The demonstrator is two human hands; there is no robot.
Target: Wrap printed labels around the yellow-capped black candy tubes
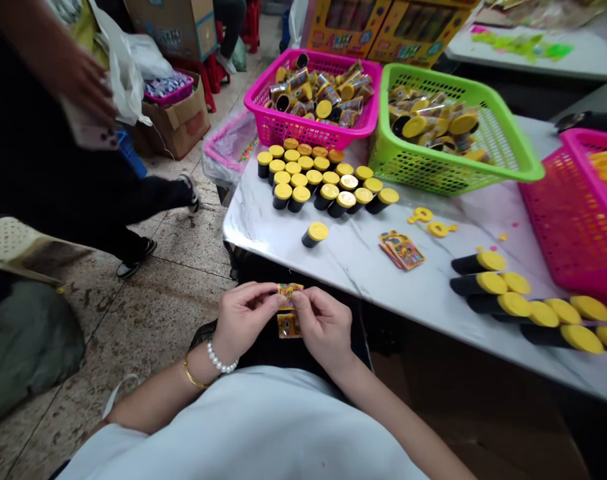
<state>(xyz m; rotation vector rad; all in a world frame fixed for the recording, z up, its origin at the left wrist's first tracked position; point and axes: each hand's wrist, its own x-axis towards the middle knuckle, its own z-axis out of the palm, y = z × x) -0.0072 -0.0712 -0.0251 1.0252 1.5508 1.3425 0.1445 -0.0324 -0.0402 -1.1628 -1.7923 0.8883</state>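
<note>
A small printed yellow label [289,291] is pinched between the fingertips of my left hand [248,311] and my right hand [324,323], above my lap. Just below it shows another printed yellow piece [288,326]; whether the two are joined I cannot tell. On the table in front stands a single black tube with a yellow cap [315,234]. Behind it is a group of upright capped tubes [311,177]. To the right lies a small stack of printed labels [402,251], with two yellow ring-shaped plastic pieces [438,229] beyond it.
Several capped tubes [513,303] lie on their sides at the table's right. A pink basket [308,131] and a green basket [448,175] hold wrapped tubes; another pink basket [573,213] holds yellow parts. A person in dark clothes [83,180] walks at the left near a stool [13,243].
</note>
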